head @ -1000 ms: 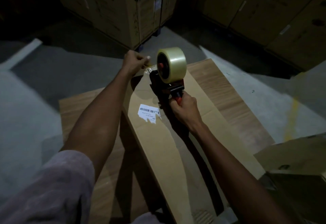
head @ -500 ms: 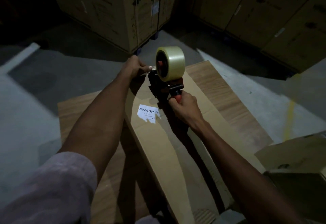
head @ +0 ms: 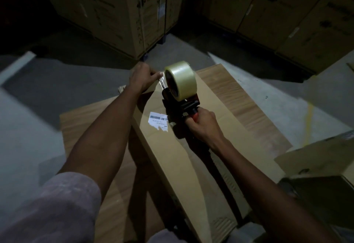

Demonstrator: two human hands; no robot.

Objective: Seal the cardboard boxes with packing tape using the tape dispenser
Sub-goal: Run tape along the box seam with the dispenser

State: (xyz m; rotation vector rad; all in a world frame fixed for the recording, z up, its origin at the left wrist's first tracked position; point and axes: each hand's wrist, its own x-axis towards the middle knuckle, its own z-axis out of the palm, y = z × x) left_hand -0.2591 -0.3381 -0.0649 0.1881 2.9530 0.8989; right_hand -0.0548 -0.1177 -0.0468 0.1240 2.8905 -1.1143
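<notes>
Fingers of left hand (head: 142, 78) pinch the tape end (head: 161, 81) at the box's (head: 191, 147) far edge, right hand (head: 203, 126) gripping the dispenser (head: 178, 97); no strip laid yet, sealing barely begun.

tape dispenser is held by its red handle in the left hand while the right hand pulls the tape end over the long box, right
Hands are swapped. In the head view the right hand grips the tape dispenser by its red handle, while the left hand pinches the tape end over the long cardboard box.

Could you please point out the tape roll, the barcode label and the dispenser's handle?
tape roll (head: 183, 79): head view, outer wound face.
barcode label (head: 158, 121): head view, white middle.
dispenser's handle (head: 195, 113): head view, red part above the grip.
</notes>
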